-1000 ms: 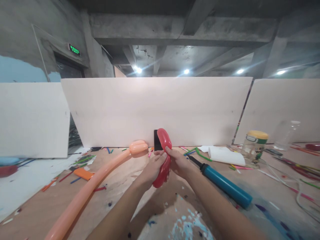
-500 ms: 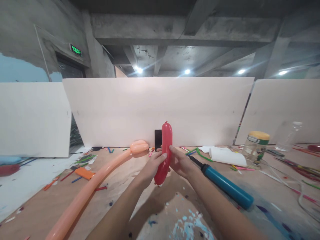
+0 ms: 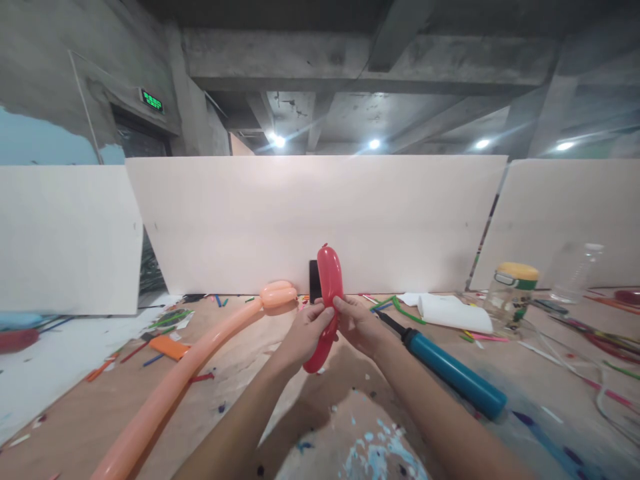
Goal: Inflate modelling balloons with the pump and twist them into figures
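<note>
A short red long-shaped balloon (image 3: pixel 330 272) stands nearly upright between my two hands, slightly bent, with its small knot at the top. My left hand (image 3: pixel 311 325) grips its middle from the left, thumb across the front. From the right, my right hand (image 3: pixel 356 321) pinches the same middle section, thumb near the left one; the fingers behind are partly hidden. To the left lies a long peach balloon (image 3: pixel 200 357), its far end twisted into short bubbles. A blue balloon pump (image 3: pixel 455 373) rests beside my right forearm.
A dark phone (image 3: pixel 314 281) leans on the white board (image 3: pixel 240 220) behind the balloon. An orange packet (image 3: pixel 169 347), a white paper roll (image 3: pixel 455 313), a yellow-lidded cup (image 3: pixel 513 297) and a clear bottle (image 3: pixel 575 273) stand or lie around. Uninflated balloons litter the paper-covered table (image 3: pixel 240 413).
The red balloon has shifted slightly left, and its upper part leans more to the left. My right thumb has moved onto the front of its middle, closer to the left thumb.
</note>
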Tool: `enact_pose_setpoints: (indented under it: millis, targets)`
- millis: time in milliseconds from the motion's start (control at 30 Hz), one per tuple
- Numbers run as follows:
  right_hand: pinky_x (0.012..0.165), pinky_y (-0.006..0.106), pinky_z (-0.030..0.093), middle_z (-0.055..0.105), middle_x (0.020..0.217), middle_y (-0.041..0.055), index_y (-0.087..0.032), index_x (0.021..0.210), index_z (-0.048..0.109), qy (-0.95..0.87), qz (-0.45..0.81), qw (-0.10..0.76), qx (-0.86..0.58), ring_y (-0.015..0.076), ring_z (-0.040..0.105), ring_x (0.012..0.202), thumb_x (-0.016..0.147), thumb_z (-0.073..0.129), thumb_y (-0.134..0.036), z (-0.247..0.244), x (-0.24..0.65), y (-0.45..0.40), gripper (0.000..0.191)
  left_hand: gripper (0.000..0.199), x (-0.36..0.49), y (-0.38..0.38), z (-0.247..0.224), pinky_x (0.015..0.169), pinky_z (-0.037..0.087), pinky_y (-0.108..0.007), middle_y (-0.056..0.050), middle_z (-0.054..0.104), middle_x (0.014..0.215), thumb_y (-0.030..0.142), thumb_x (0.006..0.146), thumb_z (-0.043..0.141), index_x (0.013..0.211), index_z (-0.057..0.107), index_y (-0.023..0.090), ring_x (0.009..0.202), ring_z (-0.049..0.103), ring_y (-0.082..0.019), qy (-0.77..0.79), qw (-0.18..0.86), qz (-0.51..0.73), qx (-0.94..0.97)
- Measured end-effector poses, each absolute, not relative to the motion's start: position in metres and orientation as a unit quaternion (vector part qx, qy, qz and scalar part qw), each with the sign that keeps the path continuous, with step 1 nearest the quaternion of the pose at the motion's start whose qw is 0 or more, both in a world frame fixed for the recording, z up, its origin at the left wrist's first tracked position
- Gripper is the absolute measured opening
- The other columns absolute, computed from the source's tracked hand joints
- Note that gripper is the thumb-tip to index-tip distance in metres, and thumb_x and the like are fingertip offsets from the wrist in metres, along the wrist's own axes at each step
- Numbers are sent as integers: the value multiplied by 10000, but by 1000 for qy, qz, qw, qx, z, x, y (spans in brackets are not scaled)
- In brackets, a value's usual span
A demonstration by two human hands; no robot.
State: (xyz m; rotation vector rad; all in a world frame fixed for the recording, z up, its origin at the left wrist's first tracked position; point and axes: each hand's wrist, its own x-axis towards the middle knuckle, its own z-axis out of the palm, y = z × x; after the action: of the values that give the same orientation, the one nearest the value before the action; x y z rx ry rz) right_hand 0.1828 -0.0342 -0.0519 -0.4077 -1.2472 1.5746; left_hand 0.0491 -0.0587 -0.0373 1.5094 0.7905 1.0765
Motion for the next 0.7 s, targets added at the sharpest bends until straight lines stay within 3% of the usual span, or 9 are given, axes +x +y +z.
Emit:
enact_pose_setpoints:
  millis: [167,300,433,533,700]
  targets:
    - [418,242,397,648,679,36,-145,943,682,-494,671,523,-181,126,532,487,819,565,-441,-50,184,-38,341,398,47,-57,-40,643,464,-305,-56,626,806,514,814,509,916,611,143,658,597,-173,308,591,439,603]
    - [671,317,492,694,892,73,-172,957,672,-429,698,551,-160,189,639,743,835,510,-445,-46,189,-41,340,386,43,-54,-39,687,454,-285,-80,623,949,488,802,541,973,627,152,815,591,-192,299,587,417,626]
    - [831,359,468,692,958,77,-178,986,657,-418,705,558,-129,212,631,905,837,501,-433,-46,194,-40,334,315,35,-58,-29,710,439,-266,-80,618,937,423,794,582,923,630,139,839,586,-185,295,562,398,662]
    - [769,362,489,681,1007,74,-202,1047,628,-443,688,560,-132,217,630,896,834,496,-448,-50,195,-37,352,330,32,-62,-24,650,453,-269,-90,624,917,436,796,576,960,599,151,774,612,-184,292,584,372,660]
    - [498,318,473,660,1056,96,-199,1028,632,-511,671,521,-130,243,631,788,794,520,-486,-55,192,-33,387,341,31,-62,-24,493,394,-204,-77,626,811,465,802,548,963,571,166,657,617,-161,305,592,371,648]
